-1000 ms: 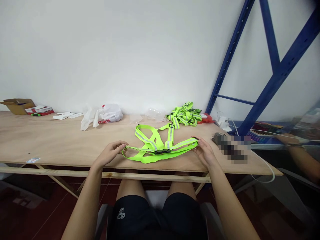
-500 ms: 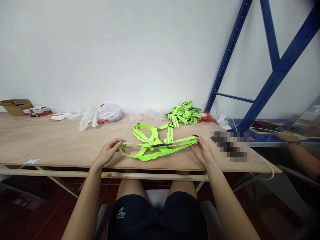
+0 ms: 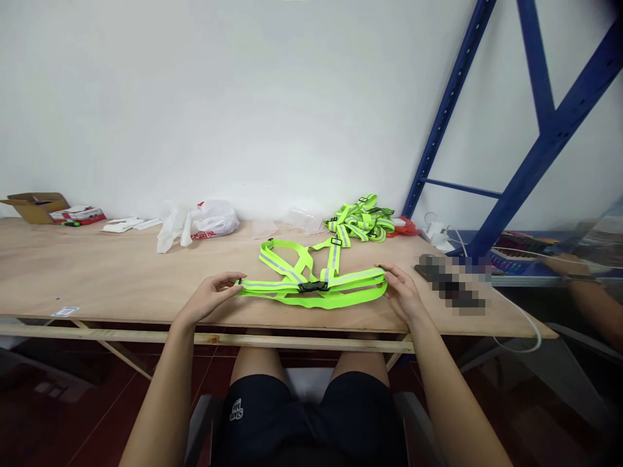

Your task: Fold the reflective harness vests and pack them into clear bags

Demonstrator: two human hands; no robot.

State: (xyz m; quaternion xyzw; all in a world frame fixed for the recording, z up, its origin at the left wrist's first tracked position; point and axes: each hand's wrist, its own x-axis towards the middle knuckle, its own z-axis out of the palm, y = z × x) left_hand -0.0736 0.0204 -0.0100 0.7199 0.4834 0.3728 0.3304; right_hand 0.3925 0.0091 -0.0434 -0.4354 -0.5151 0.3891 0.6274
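Note:
A neon-green harness with grey reflective stripes (image 3: 350,280) lies on the wooden table (image 3: 121,279) in front of me. Its waist strap runs sideways, with a black buckle (image 3: 313,286) fastened in the middle and two shoulder loops spread behind it. My left hand (image 3: 215,295) pinches the strap's left end. At the right end, my right hand (image 3: 400,290) has its thumb and fingers around the strap. Behind the harness, near the wall, sits a tangled pile of similar green straps (image 3: 363,220).
White plastic bags (image 3: 214,219), clear bags (image 3: 304,220), white papers (image 3: 127,224) and an open cardboard box (image 3: 36,209) line the wall. To the right are a red bag (image 3: 405,226), a pixelated dark object (image 3: 450,283), blue rack posts (image 3: 450,97) and another person's arm (image 3: 584,295).
The waist strap has turned so its reflective stripe and buckle now face up, and it lies flatter. Both hands have stayed at its ends, with slightly changed finger positions.

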